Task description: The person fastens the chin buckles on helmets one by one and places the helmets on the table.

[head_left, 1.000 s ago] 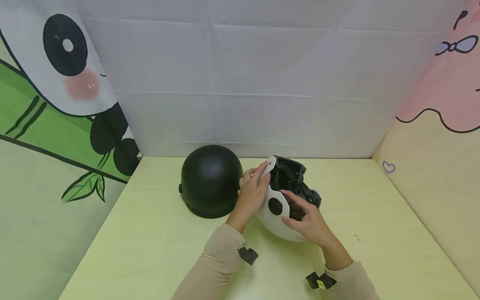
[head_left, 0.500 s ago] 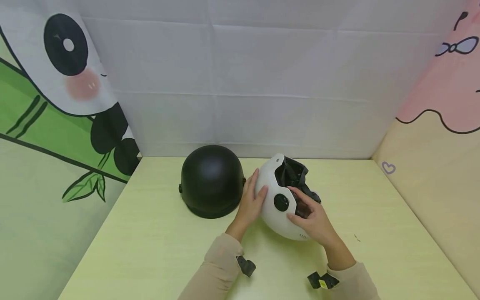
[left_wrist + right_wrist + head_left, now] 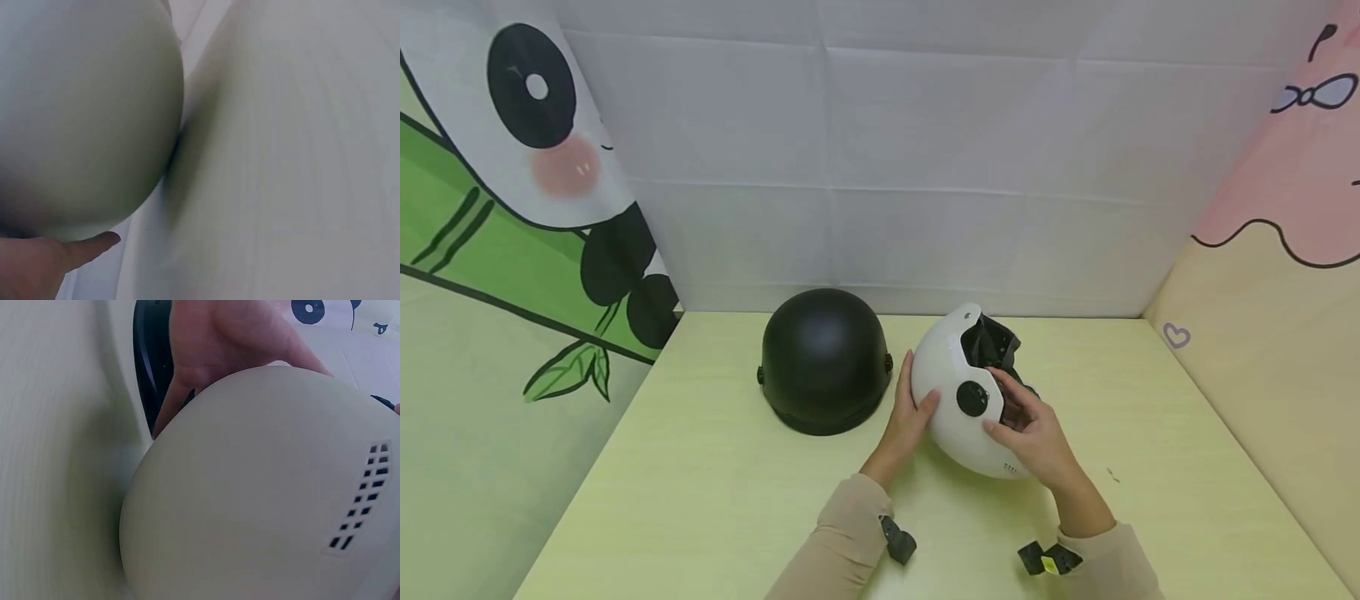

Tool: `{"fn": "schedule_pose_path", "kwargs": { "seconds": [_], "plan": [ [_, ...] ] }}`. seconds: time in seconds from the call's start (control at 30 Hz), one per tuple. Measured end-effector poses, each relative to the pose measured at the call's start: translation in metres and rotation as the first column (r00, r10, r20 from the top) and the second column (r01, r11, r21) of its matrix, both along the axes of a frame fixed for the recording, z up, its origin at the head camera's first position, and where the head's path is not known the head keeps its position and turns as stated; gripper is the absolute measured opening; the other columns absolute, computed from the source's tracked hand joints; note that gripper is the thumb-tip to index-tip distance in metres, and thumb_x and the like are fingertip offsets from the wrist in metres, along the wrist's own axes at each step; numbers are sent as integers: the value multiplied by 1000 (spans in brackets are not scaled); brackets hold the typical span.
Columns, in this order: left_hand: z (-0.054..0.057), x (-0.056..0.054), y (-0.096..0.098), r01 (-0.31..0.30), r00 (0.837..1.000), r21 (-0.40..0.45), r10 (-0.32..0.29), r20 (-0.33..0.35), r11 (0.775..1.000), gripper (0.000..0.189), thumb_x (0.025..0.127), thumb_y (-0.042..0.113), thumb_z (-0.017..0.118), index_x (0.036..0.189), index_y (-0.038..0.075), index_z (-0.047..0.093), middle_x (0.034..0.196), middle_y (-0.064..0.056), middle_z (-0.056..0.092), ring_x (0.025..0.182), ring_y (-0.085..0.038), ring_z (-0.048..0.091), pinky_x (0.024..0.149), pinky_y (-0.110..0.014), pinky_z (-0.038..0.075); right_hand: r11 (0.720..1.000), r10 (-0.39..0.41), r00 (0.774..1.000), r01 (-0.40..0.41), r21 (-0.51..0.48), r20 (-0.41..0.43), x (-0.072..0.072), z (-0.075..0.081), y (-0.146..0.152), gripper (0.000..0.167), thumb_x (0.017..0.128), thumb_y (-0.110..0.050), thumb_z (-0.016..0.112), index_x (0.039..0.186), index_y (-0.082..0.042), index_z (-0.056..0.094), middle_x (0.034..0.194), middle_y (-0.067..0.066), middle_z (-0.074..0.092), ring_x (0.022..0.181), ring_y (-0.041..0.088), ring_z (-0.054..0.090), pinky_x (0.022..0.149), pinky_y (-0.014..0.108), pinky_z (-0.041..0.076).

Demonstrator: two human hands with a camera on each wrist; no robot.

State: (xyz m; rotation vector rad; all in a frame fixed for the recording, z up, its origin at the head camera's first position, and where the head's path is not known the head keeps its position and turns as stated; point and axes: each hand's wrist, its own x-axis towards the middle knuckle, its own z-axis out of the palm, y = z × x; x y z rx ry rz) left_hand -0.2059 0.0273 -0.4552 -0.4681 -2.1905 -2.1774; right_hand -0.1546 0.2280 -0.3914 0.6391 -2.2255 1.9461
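Note:
A white helmet rests tilted on the table, its dark padded opening turned to the right and back. A round black disc sits on its side. My left hand lies spread against the left of the shell, thumb toward me; in the right wrist view that palm presses the smooth white dome. My right hand grips the rim by the disc, thumb on the outer shell and fingers reaching into the opening. Some right fingertips are hidden inside. The shell fills much of the left wrist view.
A black helmet stands dome-up on the pale table, just left of the white one and my left hand. A white cloth wall closes the back, with cartoon-printed panels at both sides.
The white helmet has turned to the right, showing more shell and less of its opening. My left hand has slid down and right, off its upper edge onto the dome; my right hand shifted slightly right.

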Motion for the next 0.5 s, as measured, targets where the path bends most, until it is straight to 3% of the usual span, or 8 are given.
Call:
{"fn": "schedule_pose_path", "kwargs": {
  "seconds": [0.2,0.37,0.5],
  "plan": [
    [-10,2,3,67,996,90,-72,55,994,93,97,43,58,156,6,-3,160,-20,-1,142,-40,15,111,-53,18,999,-33,999,33,-13,12,-1,0,4,63,84,13,66,143,-1,47,124,-7,59,100,13,62,79,26,52],
    [-14,6,6,81,995,131,-88,47,988,101,90,59,58,157,16,-5,161,-13,-3,142,-36,20,110,-50,23,995,-68,997,71,-73,39,-2,1,6,63,84,15,63,143,3,45,120,-3,60,100,13,62,81,25,51],
    [-18,7,7,107,993,157,-113,33,982,108,86,66,57,156,18,-9,161,-14,-5,140,-39,23,108,-52,26,990,-70,996,76,-121,55,-2,2,8,62,84,17,60,143,8,40,121,-3,60,103,12,61,83,24,51]
  ]
}}
